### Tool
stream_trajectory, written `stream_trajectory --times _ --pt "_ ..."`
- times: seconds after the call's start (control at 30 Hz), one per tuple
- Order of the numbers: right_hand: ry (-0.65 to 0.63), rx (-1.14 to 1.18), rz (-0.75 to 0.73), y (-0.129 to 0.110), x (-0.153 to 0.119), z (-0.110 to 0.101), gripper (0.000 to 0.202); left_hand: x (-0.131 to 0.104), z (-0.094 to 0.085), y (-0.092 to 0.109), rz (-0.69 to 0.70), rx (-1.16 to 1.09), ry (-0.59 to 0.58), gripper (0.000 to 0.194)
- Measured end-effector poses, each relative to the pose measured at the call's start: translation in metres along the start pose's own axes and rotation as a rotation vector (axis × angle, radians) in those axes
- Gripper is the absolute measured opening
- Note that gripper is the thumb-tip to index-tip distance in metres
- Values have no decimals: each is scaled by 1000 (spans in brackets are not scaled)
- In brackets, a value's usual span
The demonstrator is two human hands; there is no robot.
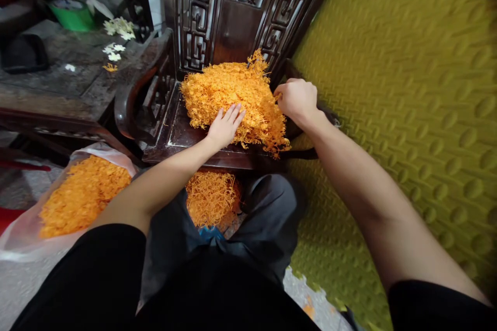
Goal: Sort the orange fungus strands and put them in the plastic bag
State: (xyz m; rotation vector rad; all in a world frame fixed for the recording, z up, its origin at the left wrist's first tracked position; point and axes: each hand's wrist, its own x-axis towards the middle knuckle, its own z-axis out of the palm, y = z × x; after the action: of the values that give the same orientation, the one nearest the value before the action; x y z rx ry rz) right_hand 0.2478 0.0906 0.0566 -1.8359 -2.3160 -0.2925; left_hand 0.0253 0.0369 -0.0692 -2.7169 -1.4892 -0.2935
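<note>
A large heap of orange curly strands (233,88) rests on the seat of a dark carved wooden chair (182,137). My left hand (227,125) lies on the front of the heap, its fingers spread over the strands. At the heap's right edge my right hand (297,98) is closed, with a bit of orange at its fingertips; what it grips is too small to make out.
A clear plastic bag (23,232) of orange pieces stands at the left, and more orange strands (213,199) lie below the seat. Green tape (72,14) is on the side table (50,93). A yellow-green textured mat (407,114) covers the right side.
</note>
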Motion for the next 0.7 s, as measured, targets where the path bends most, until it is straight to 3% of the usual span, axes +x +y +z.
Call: stream_trajectory --times 0.13,0.27,0.5,0.7 --pt "35 -60 -22 3 6 -13 33 2 7 -10 -34 -10 43 74" --pt "73 -55 38 6 5 -13 31 1 10 -23 -80 -31 9 72" --pt "107 144 220 20 6 -2 29 -1 13 -40 -177 -22 -46 76" --pt "236 310 304 31 21 -2 31 -2 19 -47 -199 -16 -63 74"
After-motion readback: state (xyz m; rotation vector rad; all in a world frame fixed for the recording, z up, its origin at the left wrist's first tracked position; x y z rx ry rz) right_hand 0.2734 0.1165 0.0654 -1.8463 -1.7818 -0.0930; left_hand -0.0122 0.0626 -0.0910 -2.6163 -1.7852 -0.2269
